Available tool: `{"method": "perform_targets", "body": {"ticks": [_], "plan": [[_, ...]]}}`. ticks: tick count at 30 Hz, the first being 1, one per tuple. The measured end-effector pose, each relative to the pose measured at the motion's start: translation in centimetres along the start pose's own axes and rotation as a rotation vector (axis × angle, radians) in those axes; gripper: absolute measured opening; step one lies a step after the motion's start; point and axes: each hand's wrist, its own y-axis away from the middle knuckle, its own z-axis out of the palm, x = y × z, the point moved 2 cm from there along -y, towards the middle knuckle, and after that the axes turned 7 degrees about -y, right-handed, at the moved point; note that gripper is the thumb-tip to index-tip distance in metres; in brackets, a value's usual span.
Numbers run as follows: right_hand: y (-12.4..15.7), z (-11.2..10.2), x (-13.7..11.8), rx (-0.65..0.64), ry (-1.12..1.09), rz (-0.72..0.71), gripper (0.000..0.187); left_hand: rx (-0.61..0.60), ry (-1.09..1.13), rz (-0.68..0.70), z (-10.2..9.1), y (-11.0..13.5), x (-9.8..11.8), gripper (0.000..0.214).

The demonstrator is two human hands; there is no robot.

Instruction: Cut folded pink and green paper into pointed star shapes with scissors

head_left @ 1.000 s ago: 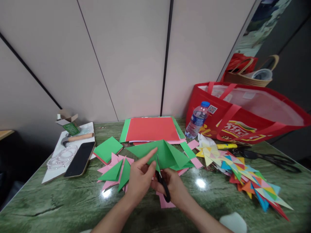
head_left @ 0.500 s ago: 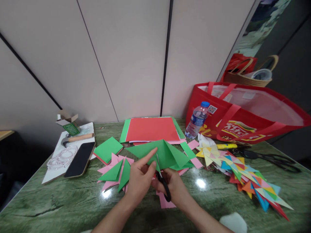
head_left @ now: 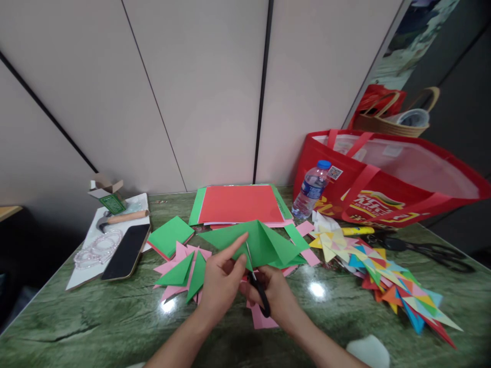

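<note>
My left hand [head_left: 220, 281] pinches the near edge of a folded green paper sheet [head_left: 264, 245], with the forefinger stretched along it. My right hand [head_left: 278, 296] is closed round the black handles of a pair of scissors [head_left: 256, 283]. The blades point up into the green paper's near edge. Both hands hover just above the green marble table [head_left: 95, 327], over some pink paper scraps [head_left: 261, 319].
Folded green and pink triangles [head_left: 184, 271] and a green square stack [head_left: 171, 236] lie left. A red paper stack [head_left: 240, 204], water bottle [head_left: 311, 190], red bag [head_left: 387, 176], colourful folded pieces [head_left: 387, 281] and second scissors [head_left: 425, 250] lie behind and right. A phone [head_left: 126, 250] and hammer [head_left: 118, 219] sit far left.
The scissors have crept slightly further into the green paper. The hands have barely shifted otherwise.
</note>
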Motion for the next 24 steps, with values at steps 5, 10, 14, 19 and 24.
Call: {"method": "perform_targets", "body": {"ticks": [5,10,14,19,24], "plan": [[0.0,0.0,-0.2,-0.001,0.019,0.017,0.043,-0.019,0.042,0.015,0.0,-0.1,-0.6,0.049],[0.0,-0.1,-0.1,0.002,0.04,0.019,0.042,-0.024,0.061,-0.011,0.1,-0.1,-0.4,0.052],[-0.1,-0.1,0.1,-0.006,0.055,0.019,0.043,-0.026,0.045,-0.034,0.1,0.1,-0.1,0.054],[-0.1,-0.1,0.2,-0.008,0.038,-0.013,0.043,-0.013,0.041,0.015,-0.2,0.0,-0.1,0.055],[0.0,-0.2,0.2,-0.035,0.015,-0.021,0.043,0.081,0.055,0.097,-1.3,-0.6,-0.2,0.052]]}}
